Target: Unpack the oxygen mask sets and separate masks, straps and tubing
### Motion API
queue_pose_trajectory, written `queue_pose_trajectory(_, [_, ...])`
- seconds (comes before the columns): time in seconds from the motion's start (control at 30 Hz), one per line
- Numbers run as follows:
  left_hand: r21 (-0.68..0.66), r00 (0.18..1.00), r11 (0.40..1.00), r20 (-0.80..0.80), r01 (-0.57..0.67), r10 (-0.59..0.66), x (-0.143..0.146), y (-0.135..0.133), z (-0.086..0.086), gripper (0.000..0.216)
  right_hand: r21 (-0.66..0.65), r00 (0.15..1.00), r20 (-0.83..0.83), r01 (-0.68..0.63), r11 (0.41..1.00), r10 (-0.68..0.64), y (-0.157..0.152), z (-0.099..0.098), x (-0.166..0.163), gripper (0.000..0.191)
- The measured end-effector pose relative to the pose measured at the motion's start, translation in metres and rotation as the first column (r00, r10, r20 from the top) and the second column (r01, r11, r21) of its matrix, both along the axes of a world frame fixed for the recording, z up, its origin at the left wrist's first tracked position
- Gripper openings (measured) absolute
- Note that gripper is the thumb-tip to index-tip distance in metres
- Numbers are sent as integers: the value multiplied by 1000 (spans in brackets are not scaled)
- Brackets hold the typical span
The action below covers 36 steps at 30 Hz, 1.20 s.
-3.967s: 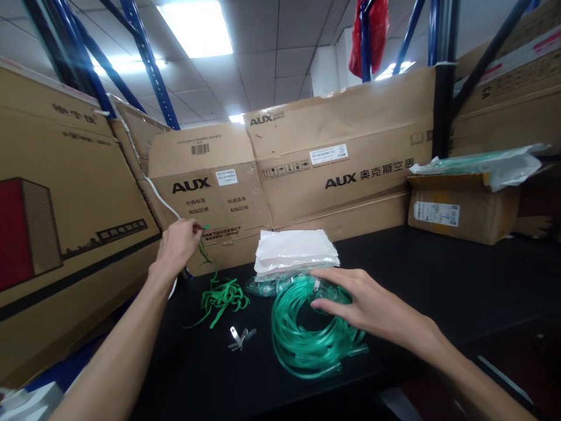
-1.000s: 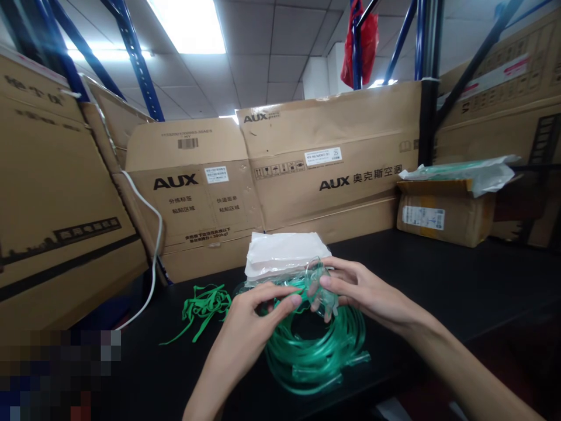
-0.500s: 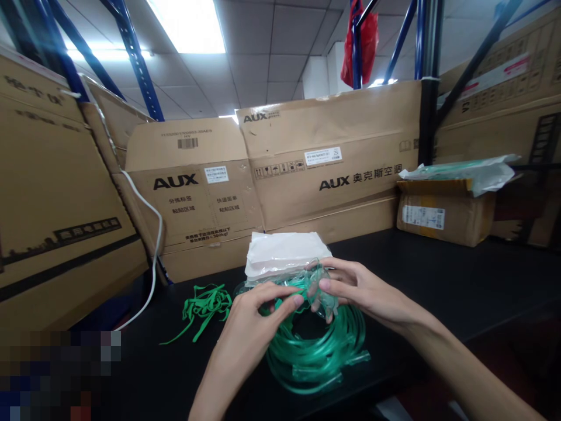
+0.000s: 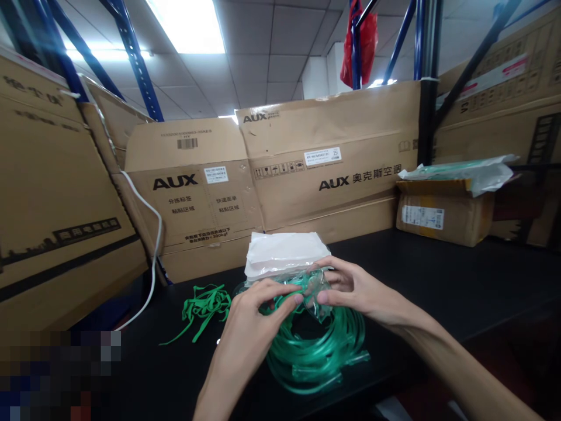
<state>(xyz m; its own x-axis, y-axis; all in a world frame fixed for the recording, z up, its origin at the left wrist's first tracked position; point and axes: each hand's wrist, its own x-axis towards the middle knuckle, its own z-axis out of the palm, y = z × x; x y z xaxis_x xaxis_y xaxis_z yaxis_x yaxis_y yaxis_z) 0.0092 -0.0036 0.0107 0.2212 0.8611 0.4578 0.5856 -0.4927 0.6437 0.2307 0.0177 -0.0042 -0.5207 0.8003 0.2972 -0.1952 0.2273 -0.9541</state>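
Desk is occupied by coil of green tubing | white packets are stacked just behind coil | green straps, left of coil, are untouched | clear mask is pinched above coil by closed fingers of left hand and right hand.

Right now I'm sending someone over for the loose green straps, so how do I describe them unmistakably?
On the black table, before the AUX boxes, look left of the left hand and right hand that hold a clear mask. There lies a tangle of green straps. Unlike the coiled green tubing beside it, they are flat ribbons, loose, not wound in a ring.
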Motion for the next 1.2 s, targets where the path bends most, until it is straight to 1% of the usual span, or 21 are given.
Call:
queue_pose_trajectory(0.1, [38, 1000, 999, 6, -6, 5, 1, -1, -1, 15, -6, 1000, 9, 4, 1000, -3, 2, -2, 0, 47])
queue_pose_trajectory(0.23, [134, 1000, 991, 13, -23, 21, 1, -1, -3, 11, -7, 999, 37, 12, 1000, -12, 2, -2, -1, 49])
queue_pose_trajectory(0.33, [198, 999, 980, -20, -32, 37, 0, 0, -4, 7, 20, 998, 58, 17, 1000, -18, 1, -2, 0, 49])
queue_pose_trajectory(0.4, [254, 997, 967, -60, -27, 44, -1, 0, -4, 8, 45, 999, 46, -3, 999, 1, 0, -1, 0, 47])
queue_pose_trajectory(0.5, [370, 991, 928, -131, 40, 10, -4, -1, -4, 12, 87, 1000, 21, -23, 996, 21, -1, 2, 1, 42])
queue_pose_trajectory(0.57, [452, 982, 886, -186, 105, -22, -6, -2, -3, 15, 79, 1000, 19, -8, 997, 7, -2, 3, 1, 44])
queue_pose_trajectory(0.63, [510, 968, 845, -248, 165, -39, -8, -2, -3, 16, 75, 998, 61, 13, 997, -17, -3, 5, 1, 45])
queue_pose_trajectory(0.67, [525, 959, 830, -279, 189, -42, -9, -2, -3, 16, 94, 995, 96, 23, 995, -32, -4, 5, 1, 43])
queue_pose_trajectory(0.77, [537, 938, 807, -343, 244, -55, -9, -2, -2, 18, 192, 978, 190, 46, 980, -83, -4, 7, 1, 29])
queue_pose_trajectory(0.83, [539, 931, 800, -359, 263, -65, -7, -2, -1, 19, 231, 973, 205, 55, 971, -103, -4, 7, 0, 23])
queue_pose_trajectory(0.97, [532, 925, 797, -372, 285, -82, -4, -5, 0, 20, 237, 977, 190, 51, 970, -98, -3, 5, 0, 17])
queue_pose_trajectory(1.07, [518, 922, 809, -380, 277, -73, -3, -7, 1, 20, 231, 985, 150, 46, 972, -82, -2, 3, -1, 14])
queue_pose_trajectory(1.2, [503, 923, 829, -383, 243, -37, -7, -7, 3, 18, 248, 980, 143, 102, 963, -140, -3, 5, 2, 13])
